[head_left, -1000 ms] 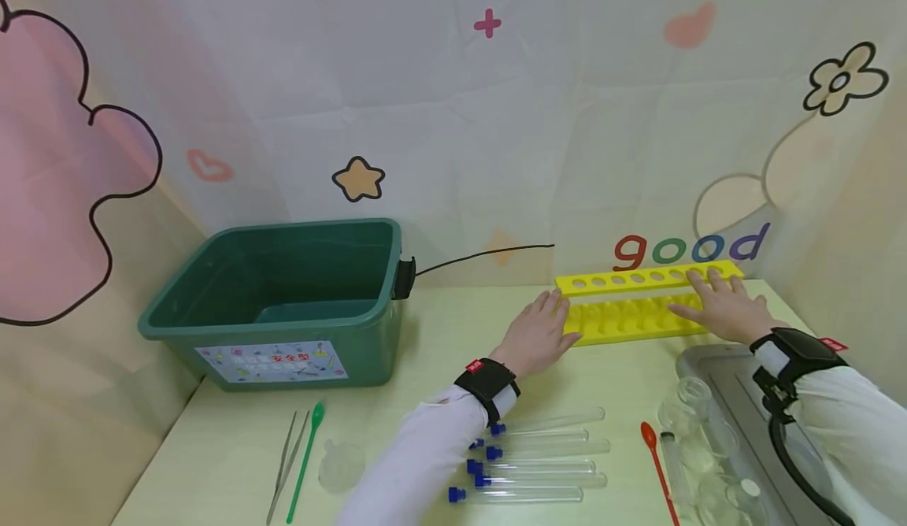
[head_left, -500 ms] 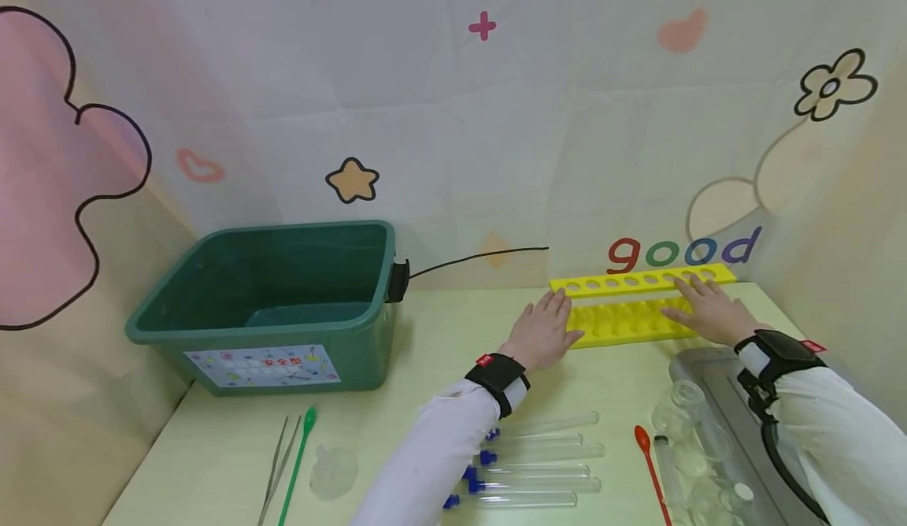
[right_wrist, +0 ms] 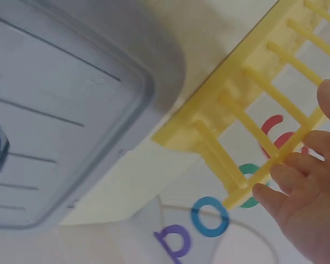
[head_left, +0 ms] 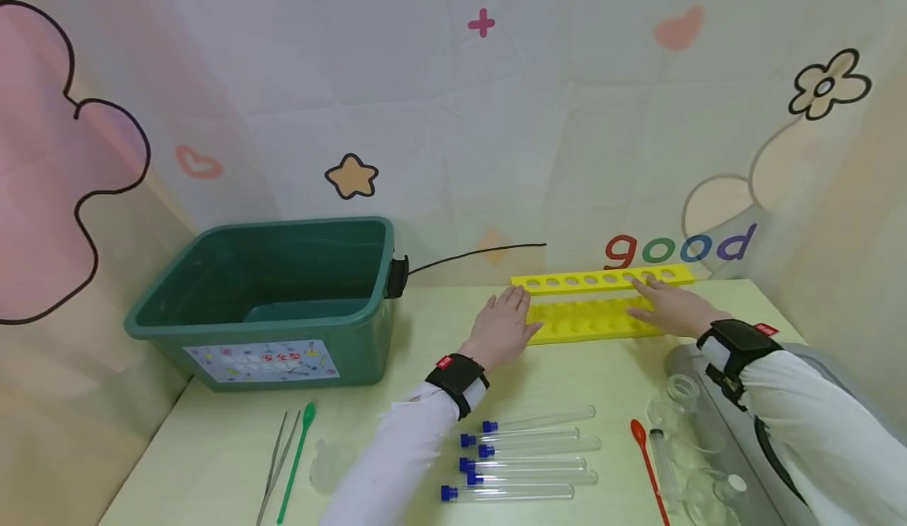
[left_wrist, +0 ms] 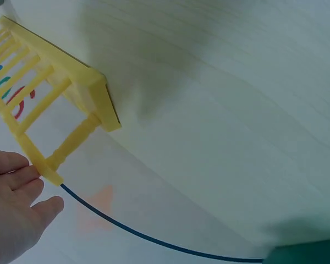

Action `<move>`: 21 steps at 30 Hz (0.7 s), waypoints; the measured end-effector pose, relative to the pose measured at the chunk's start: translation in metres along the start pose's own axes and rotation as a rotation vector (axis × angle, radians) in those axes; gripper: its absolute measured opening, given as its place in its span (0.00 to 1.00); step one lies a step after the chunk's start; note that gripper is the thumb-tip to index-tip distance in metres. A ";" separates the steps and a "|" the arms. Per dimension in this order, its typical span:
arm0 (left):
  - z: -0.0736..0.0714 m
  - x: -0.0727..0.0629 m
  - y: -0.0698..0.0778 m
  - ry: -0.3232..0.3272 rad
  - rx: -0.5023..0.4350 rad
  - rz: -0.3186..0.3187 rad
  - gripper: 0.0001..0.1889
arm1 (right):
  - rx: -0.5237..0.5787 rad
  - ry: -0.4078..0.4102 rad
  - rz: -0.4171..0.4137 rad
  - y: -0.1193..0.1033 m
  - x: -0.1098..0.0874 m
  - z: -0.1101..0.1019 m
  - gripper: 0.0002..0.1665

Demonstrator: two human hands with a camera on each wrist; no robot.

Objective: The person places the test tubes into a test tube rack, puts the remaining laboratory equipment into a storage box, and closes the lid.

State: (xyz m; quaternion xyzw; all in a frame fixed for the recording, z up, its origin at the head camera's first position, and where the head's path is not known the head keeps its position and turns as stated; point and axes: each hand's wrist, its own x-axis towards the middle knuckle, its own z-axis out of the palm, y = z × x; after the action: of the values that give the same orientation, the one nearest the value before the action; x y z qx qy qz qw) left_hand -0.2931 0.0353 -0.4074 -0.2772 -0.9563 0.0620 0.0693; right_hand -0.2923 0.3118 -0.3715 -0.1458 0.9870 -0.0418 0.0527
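My two hands are at the yellow test-tube rack [head_left: 588, 320], which stands upright at the back of the tabletop [head_left: 432, 317], in front of the backdrop's colored word "good" [head_left: 679, 250]. My left hand [head_left: 498, 327] is at the rack's left end, fingers extended and touching the end of its holed upper rail, thumb spread toward the base. My right hand [head_left: 673, 308] lies nearer the other end, its fingers also stretched out, fingertips on that same rail, thumb held apart from them. Nearer to me, six clear test tubes [head_left: 520, 493] with blue caps lie on their sides, caps pointing left, just right of my left sleeve [head_left: 386, 467]. Beyond that sleeve, to the left, are a green spoon [head_left: 294, 463] and metal tweezers [head_left: 278, 467], with the green bin [head_left: 283, 317] behind them. My right sleeve [head_left: 822, 416] passes over a gray tray [right_wrist: 49, 115]; clear bottles [head_left: 708, 498] stand on my side of it, and a red spoon [head_left: 648, 463] lies to their left.
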 end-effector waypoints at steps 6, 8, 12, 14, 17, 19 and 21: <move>0.010 -0.021 -0.022 0.037 -0.003 -0.042 0.33 | -0.080 -0.048 -0.068 -0.033 0.003 -0.010 0.38; 0.014 -0.028 -0.030 0.052 -0.003 -0.053 0.33 | -0.077 -0.062 -0.084 -0.043 0.004 -0.010 0.38; 0.017 -0.041 -0.044 0.081 -0.017 -0.077 0.32 | -0.070 -0.069 -0.111 -0.058 0.007 -0.005 0.38; 0.018 -0.047 -0.048 0.098 -0.021 -0.085 0.32 | -0.076 -0.065 -0.133 -0.064 0.008 -0.002 0.39; 0.019 -0.055 -0.054 0.126 -0.038 -0.094 0.31 | -0.088 -0.060 -0.171 -0.072 0.007 0.000 0.38; 0.019 -0.059 -0.057 0.146 -0.045 -0.099 0.31 | -0.090 -0.062 -0.185 -0.077 0.006 0.000 0.39; 0.020 -0.063 -0.061 0.170 -0.064 -0.106 0.30 | -0.092 -0.060 -0.207 -0.081 0.006 -0.001 0.38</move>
State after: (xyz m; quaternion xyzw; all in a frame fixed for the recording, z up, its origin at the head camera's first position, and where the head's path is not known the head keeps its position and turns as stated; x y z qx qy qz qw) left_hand -0.2756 -0.0511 -0.4240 -0.2326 -0.9618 0.0040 0.1444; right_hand -0.2756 0.2333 -0.3628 -0.2505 0.9655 0.0027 0.0709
